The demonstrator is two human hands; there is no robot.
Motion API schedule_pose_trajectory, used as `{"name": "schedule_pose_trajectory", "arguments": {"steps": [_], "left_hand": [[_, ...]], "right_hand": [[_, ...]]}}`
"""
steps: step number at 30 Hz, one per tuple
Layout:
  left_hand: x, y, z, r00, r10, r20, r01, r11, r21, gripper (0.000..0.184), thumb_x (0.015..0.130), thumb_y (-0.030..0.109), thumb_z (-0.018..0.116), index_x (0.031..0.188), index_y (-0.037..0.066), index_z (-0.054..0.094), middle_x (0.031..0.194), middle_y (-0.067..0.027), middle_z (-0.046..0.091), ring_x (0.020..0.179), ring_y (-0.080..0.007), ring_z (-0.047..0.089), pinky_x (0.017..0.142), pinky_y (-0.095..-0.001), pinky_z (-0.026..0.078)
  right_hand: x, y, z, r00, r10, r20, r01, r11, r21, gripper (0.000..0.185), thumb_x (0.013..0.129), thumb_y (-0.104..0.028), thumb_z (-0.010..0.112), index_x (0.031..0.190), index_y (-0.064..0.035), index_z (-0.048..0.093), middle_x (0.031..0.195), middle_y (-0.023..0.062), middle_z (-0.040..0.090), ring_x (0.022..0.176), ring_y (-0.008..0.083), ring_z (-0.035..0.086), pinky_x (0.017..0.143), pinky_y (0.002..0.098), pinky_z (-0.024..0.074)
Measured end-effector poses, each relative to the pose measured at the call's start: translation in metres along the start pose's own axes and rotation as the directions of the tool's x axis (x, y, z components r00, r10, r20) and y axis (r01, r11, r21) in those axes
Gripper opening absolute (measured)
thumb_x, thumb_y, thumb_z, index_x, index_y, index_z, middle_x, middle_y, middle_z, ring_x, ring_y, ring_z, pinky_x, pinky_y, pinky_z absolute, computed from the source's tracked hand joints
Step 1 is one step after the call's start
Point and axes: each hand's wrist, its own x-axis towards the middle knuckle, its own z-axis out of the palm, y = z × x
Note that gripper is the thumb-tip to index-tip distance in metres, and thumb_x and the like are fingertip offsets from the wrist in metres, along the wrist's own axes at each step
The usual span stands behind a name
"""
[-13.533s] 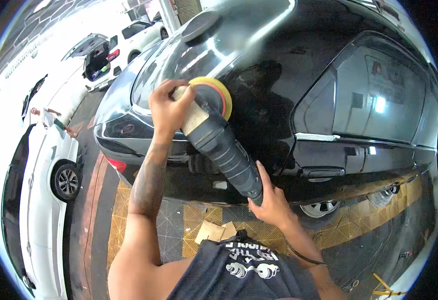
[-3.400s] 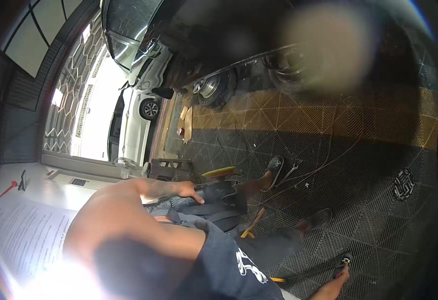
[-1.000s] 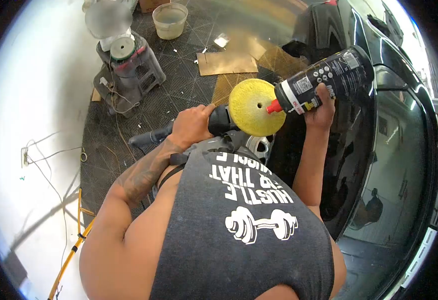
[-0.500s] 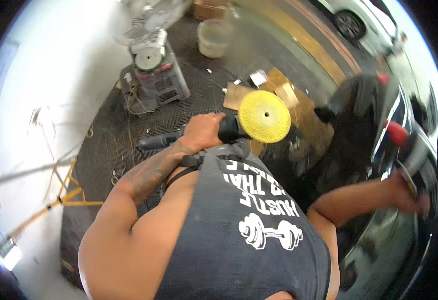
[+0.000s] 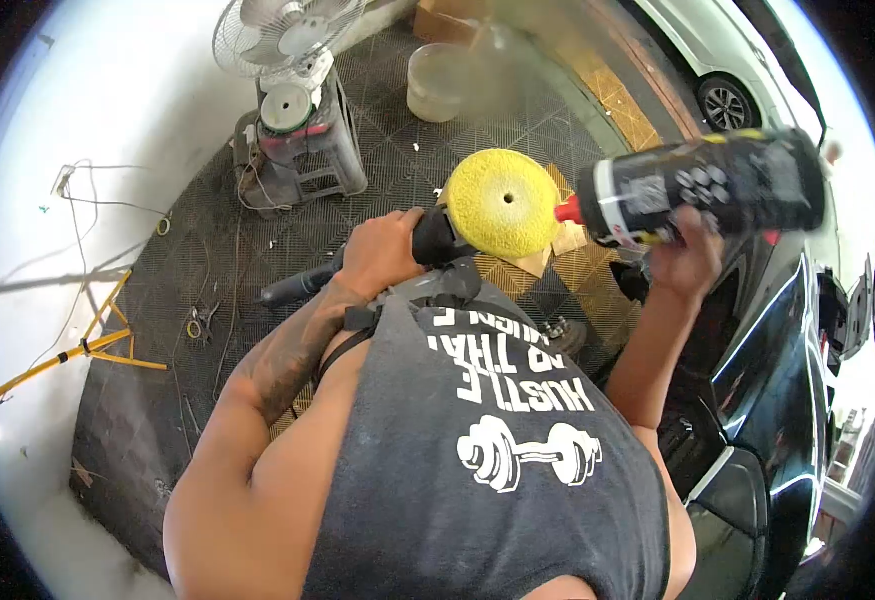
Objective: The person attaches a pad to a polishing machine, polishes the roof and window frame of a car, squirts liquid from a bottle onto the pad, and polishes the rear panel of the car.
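My left hand (image 5: 383, 255) is wrapped round the black head of a polisher (image 5: 436, 238), whose handle sticks out to the left. The polisher's round yellow pad (image 5: 498, 225) faces up, with a dark hole at its centre. In my right hand (image 5: 690, 255) is a large black bottle (image 5: 748, 190) with a white band and a printed label. It lies nearly level, its red nozzle (image 5: 569, 210) close to the pad's right edge. Whether the nozzle touches the pad I cannot tell. The bottle's far end is slightly blurred.
A dark car (image 5: 778, 370) stands close on my right, and a white car (image 5: 698, 40) is farther off. Ahead are a fan (image 5: 288, 35), a grey stool (image 5: 323, 150), a bucket (image 5: 433, 85) and a cardboard box (image 5: 448, 20). A yellow stand (image 5: 88, 350) leans at the left.
My right hand has swung the bottle in from the far right, bringing its nozzle up to the pad. The polisher, still in my left hand, appears slightly farther left.
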Motion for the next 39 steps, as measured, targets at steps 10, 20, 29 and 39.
{"name": "schedule_pose_trajectory", "arguments": {"steps": [10, 20, 29, 39], "left_hand": [[0.036, -0.024, -0.026, 1.000, 0.011, -0.014, -0.011, 1.000, 0.001, 0.072, 0.062, 0.032, 0.083, 0.127, 0.007, 0.063, 0.110, -0.0178, 0.070, 0.097, -0.0383, 0.069, 0.085, -0.0477, 0.056], [0.058, -0.065, -0.045, 0.986, 0.164, -0.031, -0.165, 0.986, -0.034, 0.057, 0.065, 0.039, 0.080, 0.110, 0.008, 0.068, 0.095, -0.0185, 0.071, 0.086, -0.0387, 0.070, 0.078, -0.0493, 0.056], [0.045, -0.148, -0.074, 0.960, -0.173, 0.222, 0.176, 0.984, 0.007, 0.067, 0.055, 0.044, 0.086, 0.103, 0.000, 0.070, 0.091, -0.0243, 0.072, 0.088, -0.0406, 0.070, 0.082, -0.0481, 0.055], [-0.020, -0.217, -0.111, 0.783, -0.556, 0.280, 0.495, 0.829, 0.262, 0.071, 0.056, 0.045, 0.090, 0.107, 0.000, 0.068, 0.094, -0.0245, 0.072, 0.091, -0.0409, 0.070, 0.085, -0.0465, 0.054]], "right_hand": [[0.052, 0.075, 0.017, 0.985, 0.164, -0.055, -0.156, 0.979, 0.134, 0.045, 0.081, -0.008, 0.077, 0.122, -0.0010, 0.061, 0.108, 0.0092, 0.070, 0.097, 0.0253, 0.070, 0.087, 0.0403, 0.0589], [0.065, 0.121, -0.039, 0.863, 0.311, -0.399, -0.235, 0.945, 0.229, 0.034, 0.088, -0.025, 0.068, 0.115, -0.0040, 0.062, 0.107, 0.0102, 0.069, 0.098, 0.0264, 0.069, 0.090, 0.0432, 0.0567], [-0.064, 0.345, -0.077, 0.257, 0.923, -0.287, -0.730, 0.380, 0.567, 0.036, 0.083, -0.026, 0.072, 0.112, -0.0075, 0.062, 0.098, 0.0119, 0.071, 0.081, 0.0273, 0.070, 0.078, 0.0450, 0.0607], [-0.155, 0.481, 0.069, -0.125, 0.981, 0.146, -0.751, -0.190, 0.632, 0.050, 0.088, -0.039, 0.069, 0.121, -0.0019, 0.059, 0.123, 0.0206, 0.062, 0.112, 0.0390, 0.060, 0.094, 0.0630, 0.0508]]}}
